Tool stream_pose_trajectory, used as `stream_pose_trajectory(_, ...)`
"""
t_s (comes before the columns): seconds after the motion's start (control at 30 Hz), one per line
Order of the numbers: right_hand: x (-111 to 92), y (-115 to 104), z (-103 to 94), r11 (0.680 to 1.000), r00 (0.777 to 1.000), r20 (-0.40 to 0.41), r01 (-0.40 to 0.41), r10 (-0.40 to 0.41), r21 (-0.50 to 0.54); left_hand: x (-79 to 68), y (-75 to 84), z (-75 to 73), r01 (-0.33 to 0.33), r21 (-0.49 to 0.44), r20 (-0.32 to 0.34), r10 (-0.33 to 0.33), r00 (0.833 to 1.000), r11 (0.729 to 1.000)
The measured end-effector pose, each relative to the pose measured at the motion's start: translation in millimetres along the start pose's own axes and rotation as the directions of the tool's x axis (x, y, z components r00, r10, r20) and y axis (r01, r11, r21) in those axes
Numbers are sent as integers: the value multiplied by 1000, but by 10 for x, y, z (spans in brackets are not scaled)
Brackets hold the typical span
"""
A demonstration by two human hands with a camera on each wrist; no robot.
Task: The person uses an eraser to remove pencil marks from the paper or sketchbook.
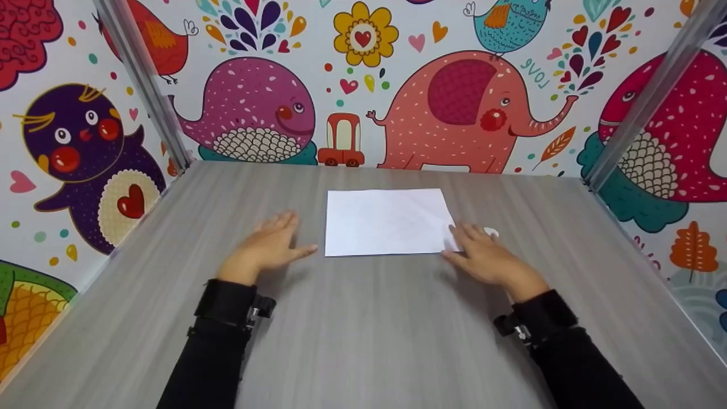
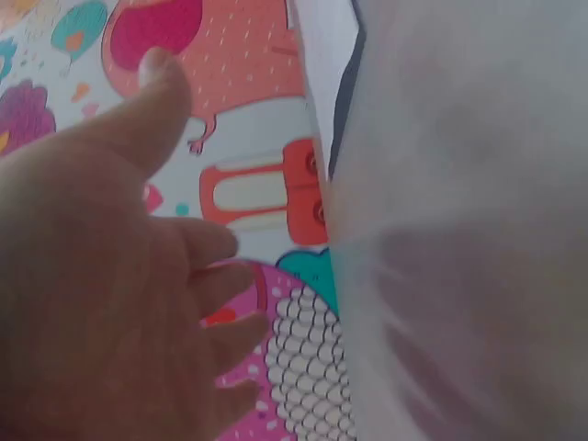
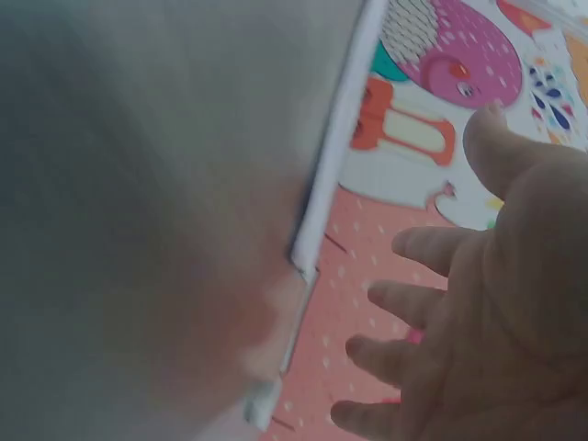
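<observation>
A white sheet of paper (image 1: 386,221) lies flat on the grey table, its edge slightly raised in the left wrist view. Left of it hovers my left hand (image 1: 267,244), fingers straight and thumb spread toward the paper, holding nothing. In the head view my right hand (image 1: 483,255) overlaps the sheet's right edge; in the right wrist view its spread fingers (image 3: 404,303) show held above the tabletop, gripping nothing. Behind that hand sits a small white object (image 1: 491,232), partly hidden, its kind unclear.
The grey wood-grain table (image 1: 363,329) is bounded by walls printed with cartoon animals, such as an elephant (image 1: 454,113) at the back. Metal posts (image 1: 150,85) stand at the back corners.
</observation>
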State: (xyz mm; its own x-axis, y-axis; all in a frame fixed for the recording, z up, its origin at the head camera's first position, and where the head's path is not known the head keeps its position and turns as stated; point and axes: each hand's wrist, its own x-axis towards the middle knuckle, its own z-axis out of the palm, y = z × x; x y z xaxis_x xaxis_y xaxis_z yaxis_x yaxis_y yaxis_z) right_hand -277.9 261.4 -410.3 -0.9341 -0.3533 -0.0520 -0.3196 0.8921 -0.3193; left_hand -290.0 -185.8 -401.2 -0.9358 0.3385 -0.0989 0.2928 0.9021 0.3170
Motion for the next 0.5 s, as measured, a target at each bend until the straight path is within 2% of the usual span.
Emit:
stream_pose_trajectory(0.1, 56, -36, 70, 999, 998, 49, 35, -35, 1, 49, 107, 103, -33, -11, 59, 33, 998, 999)
stream_pose_trajectory(0.2, 125, -60, 92, 1000, 993, 110, 31, -31, 4, 95, 176, 205, -57, -5, 95, 57, 994, 998)
stream_pose_trajectory(0.37, 293, -78, 29, 1000, 983, 183, 19, -18, -6, 204, 203, 268, -61, 30, 103, 58, 993, 998)
stream_pose_trajectory(0.5, 346, -67, -1, 1000, 967, 254, 4, -10, 23, 286, 209, 269, -49, 54, 107, 43, 993, 997)
